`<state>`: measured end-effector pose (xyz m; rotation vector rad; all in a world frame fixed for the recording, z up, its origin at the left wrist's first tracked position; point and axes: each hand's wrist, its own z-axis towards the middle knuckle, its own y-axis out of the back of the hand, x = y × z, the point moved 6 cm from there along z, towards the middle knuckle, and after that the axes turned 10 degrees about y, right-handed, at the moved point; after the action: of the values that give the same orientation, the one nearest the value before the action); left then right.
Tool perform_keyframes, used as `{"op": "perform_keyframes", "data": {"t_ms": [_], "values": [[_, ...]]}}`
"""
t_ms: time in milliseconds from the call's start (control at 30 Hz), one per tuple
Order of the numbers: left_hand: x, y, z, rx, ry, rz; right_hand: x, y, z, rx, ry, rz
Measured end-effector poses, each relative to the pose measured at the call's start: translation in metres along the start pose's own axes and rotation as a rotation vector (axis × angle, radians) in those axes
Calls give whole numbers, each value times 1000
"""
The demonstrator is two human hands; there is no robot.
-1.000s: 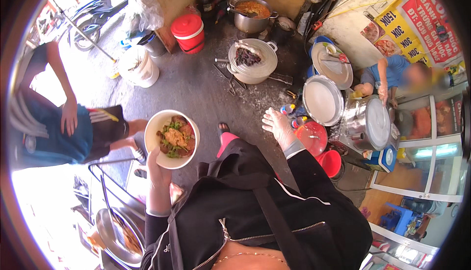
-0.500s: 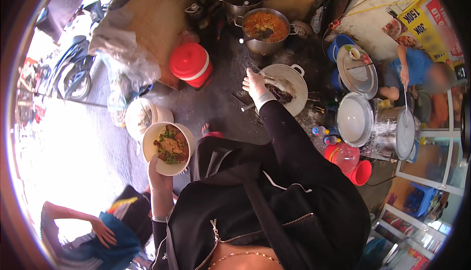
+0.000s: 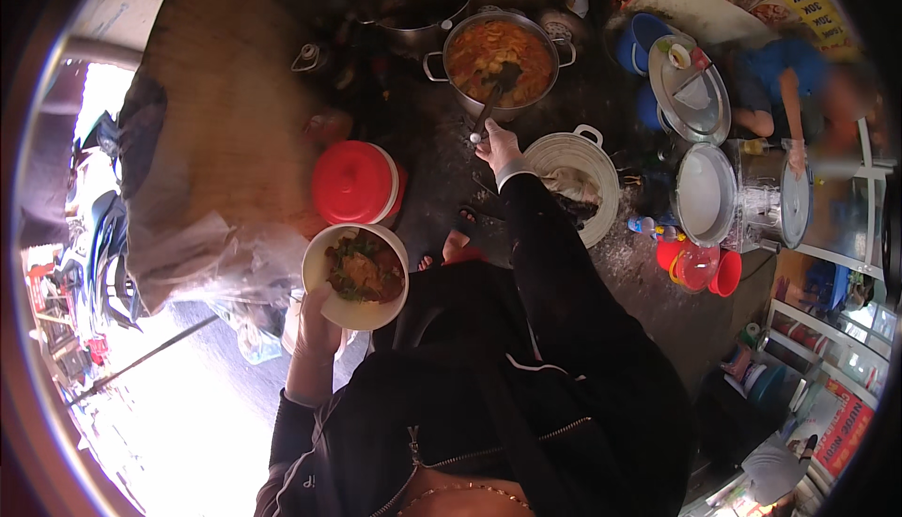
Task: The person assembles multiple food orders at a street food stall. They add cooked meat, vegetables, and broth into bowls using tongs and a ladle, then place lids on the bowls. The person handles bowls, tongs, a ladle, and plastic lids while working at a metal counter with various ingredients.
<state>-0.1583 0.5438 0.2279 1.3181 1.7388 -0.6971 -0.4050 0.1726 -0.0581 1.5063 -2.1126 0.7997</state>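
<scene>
My left hand, in a thin pale glove, holds a white bowl by its near-left side. Brown food and green herbs lie in the bowl. My right hand, also gloved, is closed around the handle end of a dark ladle. The ladle's head rests in the orange-red soup inside a metal pot ahead of me. Just right of my right wrist lies a round pale lid or shallow pan with a crumpled cloth-like thing on it.
A second, dark-filled pot stands behind the soup pot. A red-lidded container sits left of it. On the right are a metal tray, a white-filled basin, red tubs and another person with an arm stretched over a large pot.
My right hand, open with nothing in it before, now grips the ladle's handle. My left hand still holds the bowl. The view has shifted toward the pots.
</scene>
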Motion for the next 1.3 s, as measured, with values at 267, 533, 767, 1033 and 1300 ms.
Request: {"op": "perform_keyframes", "data": {"t_ms": [267, 533, 767, 1033, 1300], "values": [[-59, -39, 152, 166, 175, -471, 35, -20, 20, 5, -74, 39], [-30, -60, 313, 239, 368, -535, 92, 15, -42, 15, 180, -676], [-49, -114, 423, 311, 383, -478, 126, 16, -114, 122, 53, -422], [-24, -128, 482, 321, 429, -424, 145, 29, -165, 70, -45, -262], [-22, -138, 485, 215, 444, -301, 173, 40, -219, 92, -42, -201]]}}
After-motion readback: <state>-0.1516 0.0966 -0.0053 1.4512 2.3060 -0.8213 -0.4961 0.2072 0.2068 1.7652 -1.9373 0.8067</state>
